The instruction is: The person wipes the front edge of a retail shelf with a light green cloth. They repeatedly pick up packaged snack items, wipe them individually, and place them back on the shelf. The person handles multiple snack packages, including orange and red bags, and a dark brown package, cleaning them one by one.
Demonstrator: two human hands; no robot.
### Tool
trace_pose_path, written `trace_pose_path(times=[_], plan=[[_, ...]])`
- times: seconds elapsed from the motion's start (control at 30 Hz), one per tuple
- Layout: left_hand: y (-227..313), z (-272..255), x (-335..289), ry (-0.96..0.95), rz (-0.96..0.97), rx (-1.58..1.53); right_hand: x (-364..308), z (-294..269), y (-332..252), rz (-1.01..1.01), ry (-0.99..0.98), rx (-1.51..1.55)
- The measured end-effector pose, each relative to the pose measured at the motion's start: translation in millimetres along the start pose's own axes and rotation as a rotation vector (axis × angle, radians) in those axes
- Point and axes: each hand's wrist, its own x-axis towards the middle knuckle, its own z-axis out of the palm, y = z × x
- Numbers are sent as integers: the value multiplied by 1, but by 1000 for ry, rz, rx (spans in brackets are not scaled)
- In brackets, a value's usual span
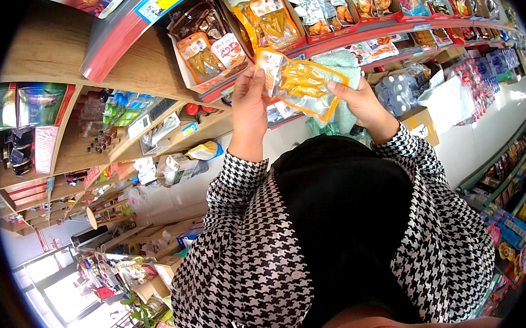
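In front of the shelf, both hands hold up an orange-edged clear snack packet [304, 83] with glossy yellow pieces inside that look like chicken feet. My left hand [249, 101] pinches its left end, thumb on the front. At the packet's lower right corner, my right hand [361, 103] grips with the thumb on top. A pale green cloth [346, 118] hangs behind the packet by my right hand; whether those fingers also hold it is hidden. Just beyond, an open display box [210, 43] and a box of similar yellow packets [272, 20] stand on the shelf.
A red shelf edge [351, 31] runs across, with more boxes of snack bags behind it. Wooden shelving [54, 53] stands at the left. Shrink-wrapped bottles [397, 90] and a cardboard box [420, 124] sit low at the right. Green-edged racks [506, 159] line the far right.
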Motion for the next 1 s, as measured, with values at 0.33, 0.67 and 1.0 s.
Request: trace_pose_path(times=[0.33,0.67,1.0], plan=[[-8,25,-16,-405,-252,-422,3,17,-12,-708,-224,-1231],[-8,18,-12,-250,-276,-394,-7,0,-12,-586,-429,-1106],[-24,29,-20,-297,-378,-368,12,41,-41,-759,46,-939]])
